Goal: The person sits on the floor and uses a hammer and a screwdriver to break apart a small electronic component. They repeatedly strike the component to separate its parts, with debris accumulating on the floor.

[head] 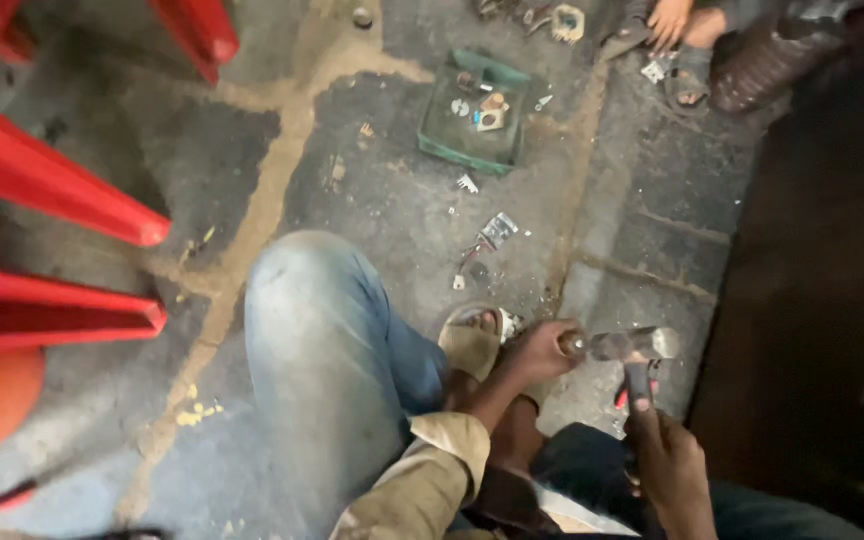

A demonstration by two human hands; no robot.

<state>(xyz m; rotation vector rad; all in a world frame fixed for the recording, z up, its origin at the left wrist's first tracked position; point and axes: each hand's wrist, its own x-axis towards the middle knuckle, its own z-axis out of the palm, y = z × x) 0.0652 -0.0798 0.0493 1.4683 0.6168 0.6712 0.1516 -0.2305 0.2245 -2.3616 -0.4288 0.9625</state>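
Head view: left hand (542,352) pinches a small metal part (574,345) while right hand (664,452) grips a hammer (634,347) poised on it; striking step, needing steady aim.

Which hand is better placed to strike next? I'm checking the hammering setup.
The right hand, probably: it grips the hammer, whose head sits just beside the small metal part. The left hand is pinching that part in place, so it looks tied up steadying it.
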